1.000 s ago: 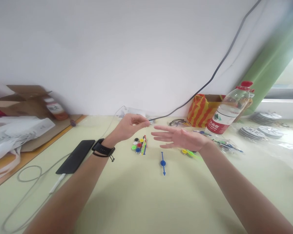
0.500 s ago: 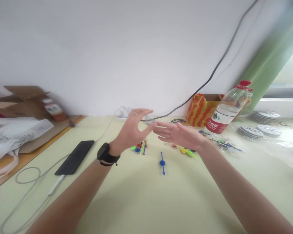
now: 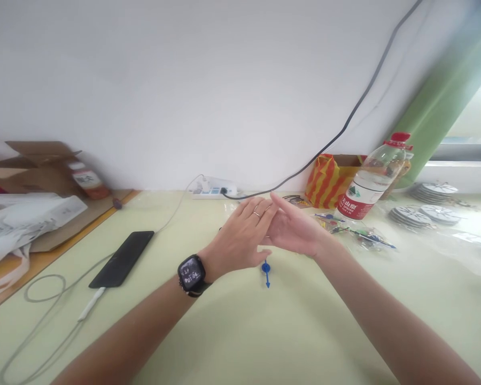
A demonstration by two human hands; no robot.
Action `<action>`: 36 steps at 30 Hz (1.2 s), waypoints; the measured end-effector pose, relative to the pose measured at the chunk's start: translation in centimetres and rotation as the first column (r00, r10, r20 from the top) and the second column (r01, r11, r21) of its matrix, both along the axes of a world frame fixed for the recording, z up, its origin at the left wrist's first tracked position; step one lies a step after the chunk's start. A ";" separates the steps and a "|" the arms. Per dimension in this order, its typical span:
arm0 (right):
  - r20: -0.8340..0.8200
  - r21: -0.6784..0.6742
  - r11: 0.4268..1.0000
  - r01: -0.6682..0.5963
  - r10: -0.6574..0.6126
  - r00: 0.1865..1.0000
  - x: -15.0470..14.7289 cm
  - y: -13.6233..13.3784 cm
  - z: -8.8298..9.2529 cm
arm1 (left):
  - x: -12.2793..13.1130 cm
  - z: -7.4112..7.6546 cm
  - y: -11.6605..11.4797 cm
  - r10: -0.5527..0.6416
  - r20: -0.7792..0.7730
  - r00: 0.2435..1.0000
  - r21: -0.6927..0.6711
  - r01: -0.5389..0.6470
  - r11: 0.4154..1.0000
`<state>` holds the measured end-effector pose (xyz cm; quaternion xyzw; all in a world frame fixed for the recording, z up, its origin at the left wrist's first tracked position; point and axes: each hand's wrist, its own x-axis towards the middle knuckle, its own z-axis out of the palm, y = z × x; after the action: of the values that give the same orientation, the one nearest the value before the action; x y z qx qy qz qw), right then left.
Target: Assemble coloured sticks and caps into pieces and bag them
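Observation:
My left hand (image 3: 240,238), with a ring and a black watch (image 3: 191,274) at the wrist, lies with straight fingers across the fingers of my right hand (image 3: 294,229). The right hand is turned palm up with its thumb raised. Both are open, and nothing shows in either one. Just below them on the table lies a blue arrow spinner (image 3: 266,275) with a round hub; its upper end is partly hidden by my left thumb. The small coloured pieces behind the hands are mostly covered.
A black phone (image 3: 122,259) on a white cable lies at left. At the back is a power strip (image 3: 214,191). Right of my hands are bagged coloured spinners (image 3: 371,238), a large water bottle (image 3: 371,184), a striped bag (image 3: 326,182) and stacked discs (image 3: 411,216). A cardboard box (image 3: 44,160) stands far left.
My left hand has turned palm down and moved right and down onto my right hand. They were almost touching at the fingertips before. The blue spinner has stayed in place.

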<state>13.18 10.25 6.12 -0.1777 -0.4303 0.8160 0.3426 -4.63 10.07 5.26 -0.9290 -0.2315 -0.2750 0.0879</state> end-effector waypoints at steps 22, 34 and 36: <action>0.759 0.634 0.767 -0.102 -0.590 0.276 3.4 2.8 -2.2 | -7.7 -0.7 6.8 0.255 -0.125 0.959 -0.560 -0.281 0.780; 0.867 0.466 0.833 -0.297 -0.363 0.340 0.6 2.8 -5.2 | -8.0 -0.5 6.9 0.090 -0.039 0.995 -0.735 -0.090 0.673; 0.854 0.475 0.833 -0.282 -0.360 0.377 1.9 2.9 -4.0 | -8.0 -0.3 6.9 0.077 -0.018 0.997 -0.765 -0.063 0.641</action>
<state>15.10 13.10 2.12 -0.5057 -0.7561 0.4037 0.0981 -12.61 16.98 4.92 -0.8674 -0.3622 -0.1557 -0.3035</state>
